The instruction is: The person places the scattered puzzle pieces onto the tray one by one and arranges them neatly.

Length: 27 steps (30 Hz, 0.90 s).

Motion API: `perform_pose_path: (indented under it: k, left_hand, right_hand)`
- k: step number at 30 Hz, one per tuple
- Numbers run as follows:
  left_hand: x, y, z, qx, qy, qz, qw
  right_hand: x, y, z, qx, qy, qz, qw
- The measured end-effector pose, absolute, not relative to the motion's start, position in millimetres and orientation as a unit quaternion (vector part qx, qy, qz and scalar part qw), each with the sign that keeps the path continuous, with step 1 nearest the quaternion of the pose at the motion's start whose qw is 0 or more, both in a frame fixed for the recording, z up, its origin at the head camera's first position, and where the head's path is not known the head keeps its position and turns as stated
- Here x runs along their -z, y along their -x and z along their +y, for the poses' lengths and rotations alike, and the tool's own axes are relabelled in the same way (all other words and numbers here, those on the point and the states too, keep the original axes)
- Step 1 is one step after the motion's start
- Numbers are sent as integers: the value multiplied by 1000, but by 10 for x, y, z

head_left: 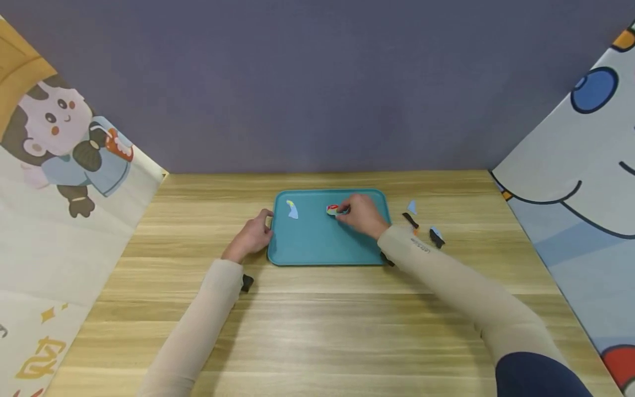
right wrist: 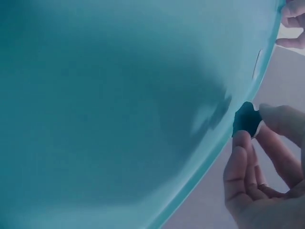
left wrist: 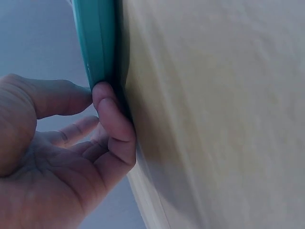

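Observation:
A shallow teal tray (head_left: 317,245) lies on the wooden table. My left hand (head_left: 253,234) pinches its left rim between thumb and curled forefinger (left wrist: 116,119). Above the tray, my right hand (head_left: 364,215) holds a small flat piece (head_left: 332,209) with red and yellow print between thumb and fingertips. The right wrist view shows this piece's dark, irregularly edged back (right wrist: 246,119), raised off the tray with its shadow below. Towards the tray's upper left lies a curved pale-blue and yellow piece (head_left: 292,210).
Right of the tray lie a pale-blue piece (head_left: 412,207), a slim black piece (head_left: 410,220) and a black piece with a blue edge (head_left: 436,238). Another black piece (head_left: 247,283) sits beside the left sleeve. A grey panel (head_left: 317,88) rises behind the table, with printed panels at both sides.

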<state>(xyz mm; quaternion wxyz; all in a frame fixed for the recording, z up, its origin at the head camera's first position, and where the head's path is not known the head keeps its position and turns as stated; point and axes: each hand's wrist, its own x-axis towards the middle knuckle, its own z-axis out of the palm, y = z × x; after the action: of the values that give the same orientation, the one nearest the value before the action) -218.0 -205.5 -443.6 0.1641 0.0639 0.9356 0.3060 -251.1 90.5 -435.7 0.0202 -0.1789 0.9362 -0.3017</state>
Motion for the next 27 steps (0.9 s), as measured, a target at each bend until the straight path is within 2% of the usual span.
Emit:
perform_pose_path:
  k: [7,27]
  left_hand:
    - [4439,2260,-2013,-306,-60,936,162]
    - [4405,2452,-1850,-306,-42,938,157]
  right_hand:
    - [4356,2685,668,290,133,946,49]
    - [4411,3120,391,264,133,953,71]
